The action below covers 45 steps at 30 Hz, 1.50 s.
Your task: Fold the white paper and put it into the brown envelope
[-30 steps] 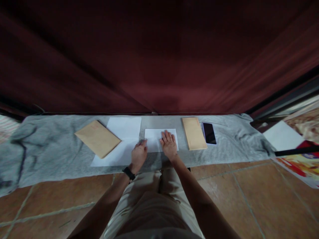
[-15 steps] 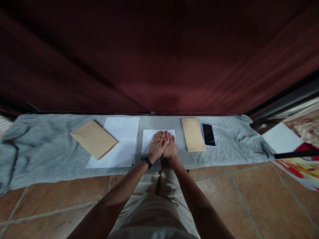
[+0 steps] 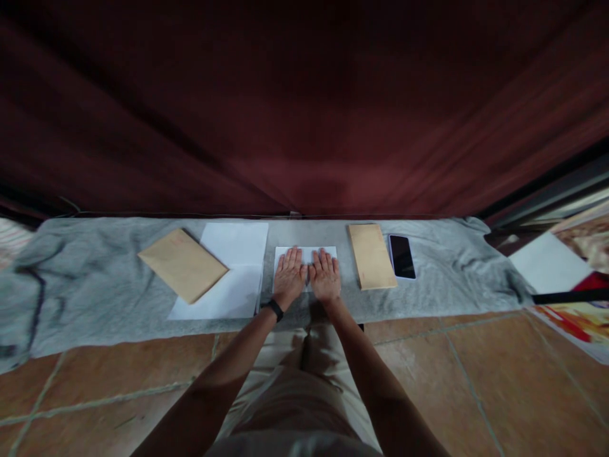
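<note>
Head view: left hand (image 3: 289,277) and right hand (image 3: 326,276) are laid open and flat, nothing gripped, on the small white paper (image 3: 307,254) on the cloth-covered tabletop (image 3: 447,273). Left-side kraft envelope (image 3: 184,265) is rested across white sheets (image 3: 235,295); contents of right-side kraft envelope (image 3: 372,257) are hidden.

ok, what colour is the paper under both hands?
White; the paper shows best in the head view, between left hand and right hand.

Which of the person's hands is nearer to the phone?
Right: the right hand lies on the small white paper, with one brown envelope between it and the phone. The left hand is farther, on the same paper.
</note>
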Motion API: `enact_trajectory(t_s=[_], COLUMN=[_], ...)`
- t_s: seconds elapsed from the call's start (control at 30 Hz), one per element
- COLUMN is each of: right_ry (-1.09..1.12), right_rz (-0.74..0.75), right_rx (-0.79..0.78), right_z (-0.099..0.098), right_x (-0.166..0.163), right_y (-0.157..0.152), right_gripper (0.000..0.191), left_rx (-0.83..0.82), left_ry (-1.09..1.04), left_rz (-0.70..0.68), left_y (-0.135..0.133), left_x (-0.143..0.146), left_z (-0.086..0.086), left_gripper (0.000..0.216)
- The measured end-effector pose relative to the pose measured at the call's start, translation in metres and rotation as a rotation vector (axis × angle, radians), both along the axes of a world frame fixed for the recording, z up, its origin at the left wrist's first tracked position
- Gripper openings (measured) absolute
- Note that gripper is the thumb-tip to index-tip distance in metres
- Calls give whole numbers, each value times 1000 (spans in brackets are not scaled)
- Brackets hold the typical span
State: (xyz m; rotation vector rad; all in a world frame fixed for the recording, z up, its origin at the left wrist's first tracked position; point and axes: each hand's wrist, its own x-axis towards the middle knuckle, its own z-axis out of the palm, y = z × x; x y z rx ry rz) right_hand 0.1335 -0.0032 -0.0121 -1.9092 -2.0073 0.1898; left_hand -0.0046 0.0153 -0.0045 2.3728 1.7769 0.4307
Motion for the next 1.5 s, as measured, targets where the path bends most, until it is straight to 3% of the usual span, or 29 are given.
enact_trajectory(t_s=[0.37,0.53,0.83,1.1,1.27,1.37,1.5], right_ry=[-43,-28,19,-56,-84,-101,-156], right_rz=[-100,-178,43,36,-45,-71,-30], right_rx=[142,172,69,61,70,43,-36], right_z=[-14,-8,0,-1,0,2,8], right_x=[28,24,-22,0,10,12,14], right_y=[-9,-6,23,22,17,14,11], right_gripper=[60,59,52,52,54,55,57], left_rx=[42,64,66,69,72,90,70], left_ry=[43,63,98,74,70,90,100], left_rz=[93,90,96,78,79,2,-266], left_y=[-4,-4,-4,-6,-5,-4,-3], left_x=[-17,-16,-16,-17,-18,-10,9], left_z=[-4,-6,-4,-3,0,5,9], left_gripper=[63,63,60,61,61,59,56])
